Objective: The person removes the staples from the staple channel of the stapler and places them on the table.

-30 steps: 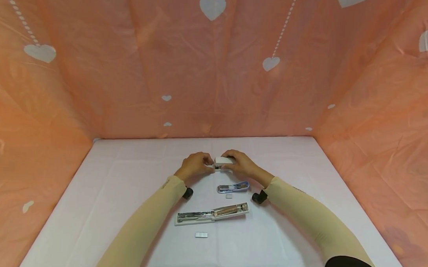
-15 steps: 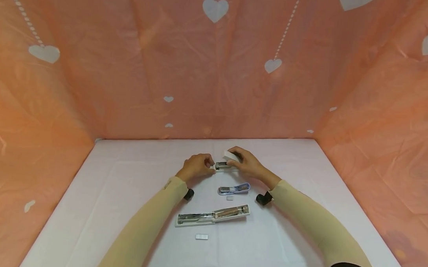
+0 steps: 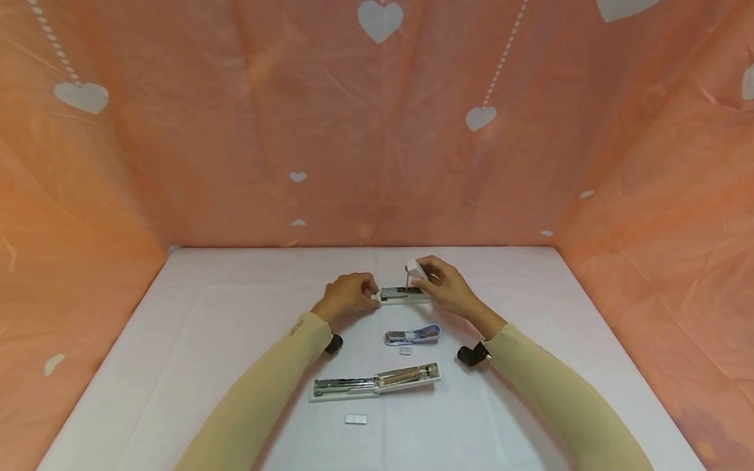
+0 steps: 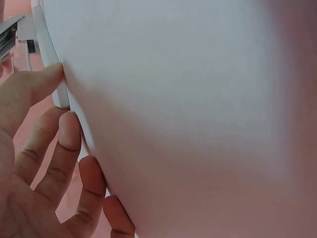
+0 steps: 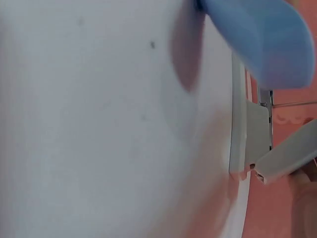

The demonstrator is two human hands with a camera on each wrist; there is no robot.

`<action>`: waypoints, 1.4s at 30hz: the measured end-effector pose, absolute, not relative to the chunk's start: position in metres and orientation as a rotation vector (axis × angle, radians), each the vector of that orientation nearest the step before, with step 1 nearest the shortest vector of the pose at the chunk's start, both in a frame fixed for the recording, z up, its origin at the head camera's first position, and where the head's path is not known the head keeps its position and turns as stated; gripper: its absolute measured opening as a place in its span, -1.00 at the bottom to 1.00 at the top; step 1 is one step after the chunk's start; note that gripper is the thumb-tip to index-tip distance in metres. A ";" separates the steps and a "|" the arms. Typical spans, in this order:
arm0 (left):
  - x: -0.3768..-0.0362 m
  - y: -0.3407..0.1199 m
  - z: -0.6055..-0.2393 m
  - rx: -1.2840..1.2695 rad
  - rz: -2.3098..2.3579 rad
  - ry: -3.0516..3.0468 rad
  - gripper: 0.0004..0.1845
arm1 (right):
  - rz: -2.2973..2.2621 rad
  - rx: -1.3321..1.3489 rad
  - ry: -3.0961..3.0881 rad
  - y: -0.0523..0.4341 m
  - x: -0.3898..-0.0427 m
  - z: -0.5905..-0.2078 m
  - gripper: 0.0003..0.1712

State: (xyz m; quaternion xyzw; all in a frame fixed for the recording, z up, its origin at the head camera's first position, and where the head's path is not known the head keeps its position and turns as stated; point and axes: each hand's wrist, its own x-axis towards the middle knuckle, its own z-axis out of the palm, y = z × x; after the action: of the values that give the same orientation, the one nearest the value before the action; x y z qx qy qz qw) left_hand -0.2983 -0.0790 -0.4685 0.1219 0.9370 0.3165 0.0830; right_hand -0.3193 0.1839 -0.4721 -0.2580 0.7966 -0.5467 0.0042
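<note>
A white stapler [image 3: 406,300] stands at the back of the table with its top cover [image 3: 416,269] swung up and a thin rod showing under the cover. My left hand [image 3: 348,294] pinches the left end of its base between thumb and index finger; the left wrist view shows the thumb on the base [image 4: 48,45] and the other fingers at the table. With my right hand [image 3: 448,288] I grip the raised cover, which the right wrist view shows tilted over the stapler's hinge end. The metal staple channel lies exposed between both hands.
A blue stapler [image 3: 413,334], opened, lies in front of the white one, with a small staple strip [image 3: 405,351] beside it. Nearer is a long opened stapler [image 3: 374,384], and a larger staple strip [image 3: 356,420] in front of that. An orange curtain [image 3: 368,145] encloses the table.
My right hand has lifted the white stapler's cover up and to the right, exposing the staple channel. My left hand stays at the base's left end.
</note>
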 end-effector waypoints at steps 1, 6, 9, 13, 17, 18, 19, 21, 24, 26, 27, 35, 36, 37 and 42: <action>-0.298 -0.079 -0.468 0.366 0.949 2.798 -0.75 | -1.723 -0.814 2.498 0.185 -0.319 -0.473 -0.58; -0.296 -0.078 -0.467 0.362 0.957 2.798 -0.76 | -1.825 -0.844 2.441 0.190 -0.318 -0.476 -0.58; -0.295 -0.078 -0.466 0.350 0.956 2.788 -0.76 | -1.888 -0.860 2.374 0.193 -0.317 -0.477 -0.59; -0.294 -0.078 -0.465 0.345 0.956 2.781 -0.76 | -1.918 -0.884 2.328 0.197 -0.317 -0.477 -0.60; -0.295 -0.077 -0.464 0.353 0.954 2.785 -0.76 | -1.911 -0.890 2.341 0.200 -0.317 -0.475 -0.62; -0.295 -0.077 -0.464 0.353 0.951 2.789 -0.76 | -1.909 -0.891 2.346 0.201 -0.318 -0.474 -0.63; -0.296 -0.077 -0.463 0.352 0.948 2.794 -0.76 | -1.901 -0.892 2.356 0.202 -0.318 -0.473 -0.64; -0.297 -0.078 -0.462 0.350 0.942 2.803 -0.76 | -1.903 -0.875 2.360 0.203 -0.319 -0.471 -0.64; -0.299 -0.079 -0.461 0.343 0.942 2.807 -0.75 | -1.896 -0.840 2.390 0.206 -0.320 -0.469 -0.63; -0.299 -0.080 -0.463 0.334 0.942 2.802 -0.75 | -1.896 -0.811 2.411 0.209 -0.320 -0.469 -0.63; -0.299 -0.080 -0.464 0.333 0.939 2.802 -0.75 | -1.897 -0.798 2.419 0.211 -0.320 -0.470 -0.62; -0.294 -0.077 -0.469 0.336 0.950 2.788 -0.75 | -1.877 -0.818 2.456 0.228 -0.316 -0.473 -0.62; -0.295 -0.077 -0.469 0.338 0.949 2.789 -0.75 | -1.878 -0.836 2.459 0.230 -0.316 -0.473 -0.61; -0.296 -0.078 -0.470 0.341 0.946 2.793 -0.75 | -1.887 -0.851 2.459 0.232 -0.317 -0.473 -0.61; -0.299 -0.079 -0.470 0.359 0.937 2.797 -0.75 | -1.974 -0.959 2.383 0.243 -0.321 -0.473 -0.53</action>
State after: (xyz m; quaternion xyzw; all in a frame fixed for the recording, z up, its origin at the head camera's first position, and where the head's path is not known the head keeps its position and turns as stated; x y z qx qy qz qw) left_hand -0.2992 -0.0792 -0.4700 0.1205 0.9379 0.3142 0.0847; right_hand -0.3215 0.2430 -0.4726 -0.2957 0.7348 -0.6085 -0.0491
